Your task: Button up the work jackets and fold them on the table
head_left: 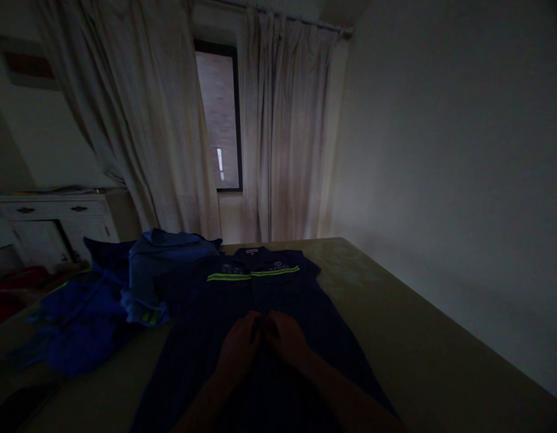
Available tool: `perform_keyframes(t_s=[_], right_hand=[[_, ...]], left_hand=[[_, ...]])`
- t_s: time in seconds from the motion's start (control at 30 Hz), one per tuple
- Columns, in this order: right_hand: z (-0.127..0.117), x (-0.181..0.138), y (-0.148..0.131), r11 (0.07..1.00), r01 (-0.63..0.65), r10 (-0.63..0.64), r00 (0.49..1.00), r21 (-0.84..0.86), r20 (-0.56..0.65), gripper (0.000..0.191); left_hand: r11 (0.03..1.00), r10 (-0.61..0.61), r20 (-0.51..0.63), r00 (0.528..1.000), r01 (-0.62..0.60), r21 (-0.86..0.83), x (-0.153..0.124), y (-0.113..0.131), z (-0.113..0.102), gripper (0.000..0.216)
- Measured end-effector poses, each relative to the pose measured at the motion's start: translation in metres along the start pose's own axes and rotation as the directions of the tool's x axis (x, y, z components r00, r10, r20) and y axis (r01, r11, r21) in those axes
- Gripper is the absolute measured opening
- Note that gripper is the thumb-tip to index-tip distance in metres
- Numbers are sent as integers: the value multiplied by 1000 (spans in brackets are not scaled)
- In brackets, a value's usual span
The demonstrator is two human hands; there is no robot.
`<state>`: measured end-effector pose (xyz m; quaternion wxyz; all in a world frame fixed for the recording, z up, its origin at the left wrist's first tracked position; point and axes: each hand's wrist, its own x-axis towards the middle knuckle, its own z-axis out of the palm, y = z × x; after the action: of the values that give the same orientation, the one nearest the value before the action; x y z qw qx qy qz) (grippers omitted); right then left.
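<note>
On dark garment (pixel 305 307), fingertips (pixel 252 328) indistinct

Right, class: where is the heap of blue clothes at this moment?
In the head view, the heap of blue clothes lies on the left side of the table, against the navy yellow-striped garment.

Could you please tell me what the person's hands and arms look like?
The left hand and the right hand are bare, without gloves. The forearms are bare too, with no sleeves in view. No ring, watch or band shows, though the room is too dim to be sure.
</note>
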<state>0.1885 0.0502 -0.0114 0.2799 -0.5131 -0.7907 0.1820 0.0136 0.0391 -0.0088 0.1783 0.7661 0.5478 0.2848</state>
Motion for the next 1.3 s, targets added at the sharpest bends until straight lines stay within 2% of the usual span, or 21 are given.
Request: perform_keyframes(t_s=[0.23,0.43,0.63,0.93,1.07,1.17,1.3], right_hand=[[0,0,0,1000,10,-9,1000,-28,12,9],[-2,-2,-4,997,75,-75,997,9,-6,13],[-2,0,-5,1000,5,-5,1000,13,-16,9],[2,0,-4,998,36,-36,999,-47,8,17],[3,2,2,999,35,-35,999,41,-11,11],[3,3,5,992,-30,34,999,123,-31,8],[1,6,4,967,-130,135,991,220,-10,8]], left_hand=[[990,74,-48,996,-67,127,0,1,0,23],[986,48,-27,998,-43,160,1,-2,-2,25],[982,8,23,1000,-12,188,1,-5,-2,19],[973,-4,9,1000,2,232,-1,4,-6,20],[923,41,-13,999,-33,383,-2,14,-7,18],[874,101,-25,995,-77,479,-2,21,-5,21],[846,159,-40,986,-115,520,-3,24,-6,21]])
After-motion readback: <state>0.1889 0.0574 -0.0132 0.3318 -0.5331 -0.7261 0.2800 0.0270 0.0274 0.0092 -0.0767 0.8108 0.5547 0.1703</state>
